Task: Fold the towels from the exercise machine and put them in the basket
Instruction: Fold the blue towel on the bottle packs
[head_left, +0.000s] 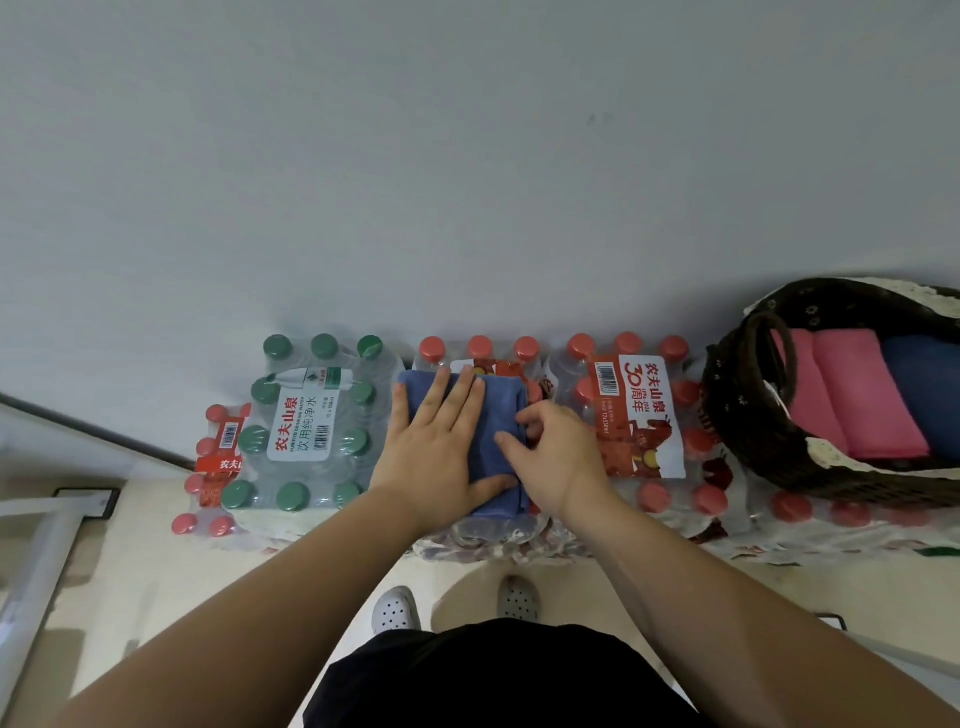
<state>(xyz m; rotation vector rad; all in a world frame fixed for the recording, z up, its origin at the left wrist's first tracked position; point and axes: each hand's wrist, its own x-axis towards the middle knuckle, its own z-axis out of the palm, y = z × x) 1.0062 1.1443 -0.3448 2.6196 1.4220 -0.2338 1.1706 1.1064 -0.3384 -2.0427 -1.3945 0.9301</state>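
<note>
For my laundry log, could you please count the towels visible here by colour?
Blue: 2 (blue towel outside the basket, navy towel inside it)
Pink: 2 (left pink towel, right pink towel, both inside)
Total: 4

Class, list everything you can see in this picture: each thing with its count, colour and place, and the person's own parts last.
blue towel: one, blue, on a red-capped pack, under both hands
basket: one, dark brown, far right
pink towels: two, pink, folded in the basket
navy towel: one, dark blue, in the basket, right of the pink ones
green-capped water pack: one, clear, left of the blue towel
red-capped water packs: several, clear, along the wall
shoes: two, white, on the floor
left hand: one, flat on the blue towel
right hand: one, pinching the towel's right edge
</note>
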